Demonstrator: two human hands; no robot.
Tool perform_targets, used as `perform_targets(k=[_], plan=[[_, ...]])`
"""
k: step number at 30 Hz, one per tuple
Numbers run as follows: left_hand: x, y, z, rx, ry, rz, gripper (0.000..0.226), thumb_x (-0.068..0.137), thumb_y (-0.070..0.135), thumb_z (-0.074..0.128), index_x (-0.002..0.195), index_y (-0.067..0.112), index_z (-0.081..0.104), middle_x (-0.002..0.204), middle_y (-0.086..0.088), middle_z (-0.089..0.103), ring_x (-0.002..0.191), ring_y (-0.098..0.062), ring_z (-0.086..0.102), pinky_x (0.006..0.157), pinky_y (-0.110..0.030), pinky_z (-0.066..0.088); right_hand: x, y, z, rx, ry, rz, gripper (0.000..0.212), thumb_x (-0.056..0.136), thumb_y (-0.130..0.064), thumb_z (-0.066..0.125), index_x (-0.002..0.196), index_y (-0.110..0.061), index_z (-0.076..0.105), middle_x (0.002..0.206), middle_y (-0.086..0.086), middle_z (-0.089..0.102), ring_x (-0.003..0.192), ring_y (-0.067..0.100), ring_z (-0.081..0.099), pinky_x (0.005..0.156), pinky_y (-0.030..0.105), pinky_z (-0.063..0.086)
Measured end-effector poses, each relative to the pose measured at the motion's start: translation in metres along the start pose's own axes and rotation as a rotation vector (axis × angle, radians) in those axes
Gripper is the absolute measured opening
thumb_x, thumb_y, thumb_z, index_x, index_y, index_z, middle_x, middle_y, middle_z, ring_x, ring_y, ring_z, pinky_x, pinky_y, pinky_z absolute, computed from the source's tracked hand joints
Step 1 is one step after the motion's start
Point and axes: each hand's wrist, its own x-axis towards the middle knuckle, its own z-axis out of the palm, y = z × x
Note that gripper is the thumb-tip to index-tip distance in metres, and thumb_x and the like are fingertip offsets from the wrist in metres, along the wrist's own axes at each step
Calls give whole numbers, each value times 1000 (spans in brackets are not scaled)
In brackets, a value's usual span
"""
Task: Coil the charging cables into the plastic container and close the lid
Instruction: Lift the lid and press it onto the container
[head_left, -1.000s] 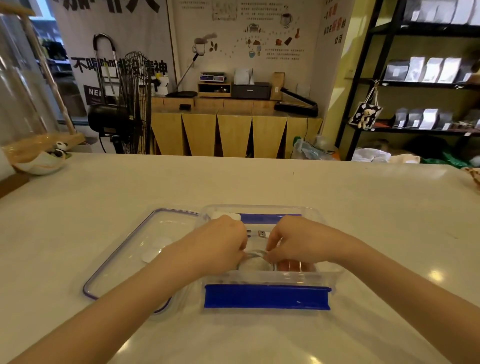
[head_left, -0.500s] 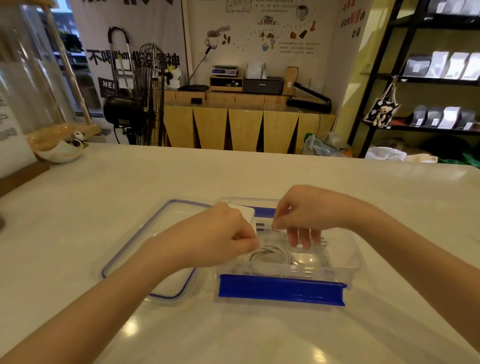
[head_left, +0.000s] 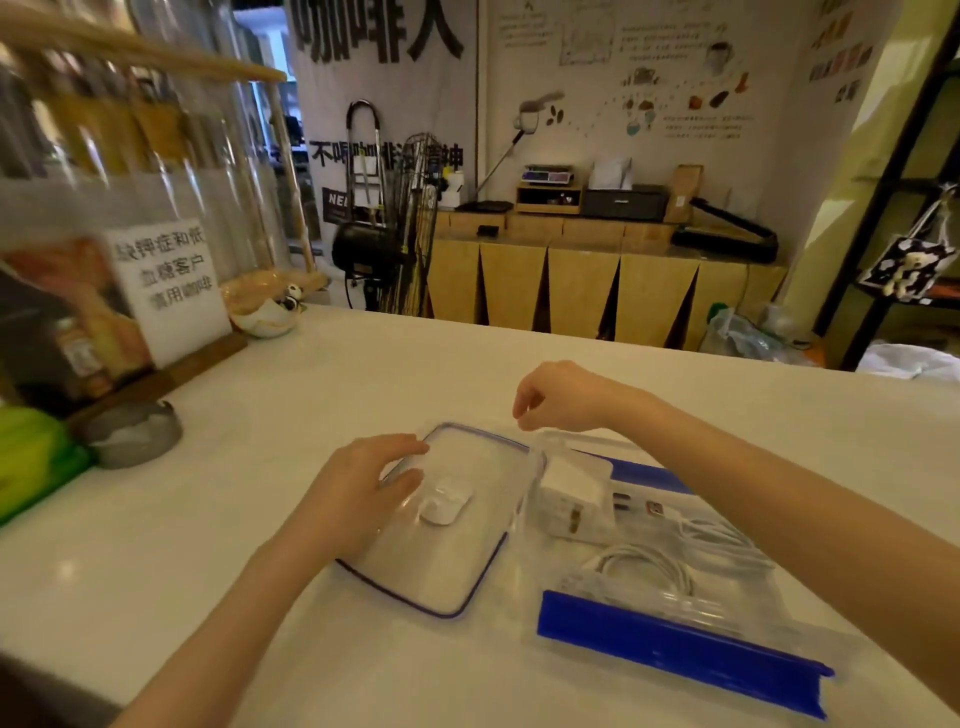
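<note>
A clear plastic container with blue clip flaps sits on the white counter at the right. Inside it lie coiled white charging cables and a white charger block. The clear lid, rimmed in dark blue, lies flat just left of the container. My left hand rests on the lid's left edge, fingers spread over it. My right hand hovers above the lid's far corner, fingers loosely curled and holding nothing.
A grey ashtray-like dish and a green object sit at the counter's left. A paper sign in a wooden stand and tall glass panels stand behind them. A small bowl with a panda figure sits at the far left edge.
Both hands have come out of the container. My left hand moved left onto the lid; my right hand rose above the lid's far corner. The view has swung left.
</note>
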Motion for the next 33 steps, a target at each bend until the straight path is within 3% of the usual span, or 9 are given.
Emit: perform_targets(k=[5,10,13,16,18,21,25,29,33], plan=[[1,-23,4,214,-29,-82,43,88,17,52,130,17,46,136,-8,48,123,-26,42,101,-30,32,25,1,8,-70,-226,130,29,87,-26,54,108,-6,59,109,10,61,95,26,60,76,32,51],[2,-21,4,146,-7,-156,43,87,12,52,129,11,47,121,-10,58,110,-24,52,92,-24,36,33,-4,10,-158,-233,145,25,80,-12,62,104,-4,65,104,14,67,90,30,65,71,33,56],[3,-21,0,51,86,-173,38,86,8,51,124,12,53,115,-6,63,101,-18,57,83,-17,38,35,-5,10,-172,-136,108,22,80,-9,63,100,-4,67,92,10,67,82,26,64,65,28,50],[8,-19,-13,-198,162,-213,30,88,13,54,117,10,59,100,1,65,78,-8,62,62,-5,44,26,-7,0,-80,-35,89,14,85,-7,57,97,-3,62,83,9,62,66,20,62,54,21,50],[13,-12,-24,-510,127,-272,28,89,18,53,112,4,61,91,-6,70,64,-8,68,56,-12,53,17,-9,-10,-12,41,63,13,87,-7,54,99,-3,59,82,11,62,60,17,61,47,18,48],[17,0,-41,-677,57,-296,32,90,29,49,102,4,64,84,-14,72,64,-16,71,56,-23,58,3,-10,-24,43,187,19,14,90,-8,49,102,-3,56,90,14,60,73,26,64,56,29,56],[23,28,-58,-710,55,-157,31,89,34,48,93,9,67,85,-9,75,78,-20,72,64,-25,59,-19,-1,-37,95,498,-57,12,92,-10,45,96,-5,55,90,11,60,83,30,61,73,44,56],[18,67,-69,-723,80,49,29,71,40,58,88,20,70,84,0,76,83,-14,71,75,-29,55,-48,12,-49,237,753,-58,15,89,-14,52,97,-9,64,89,1,62,83,18,58,73,29,48],[6,104,-67,-527,49,302,26,68,39,59,92,34,66,87,22,72,89,10,62,70,-2,46,-86,24,-56,687,802,46,20,91,-20,48,81,-22,66,87,1,68,90,17,63,85,32,49]])
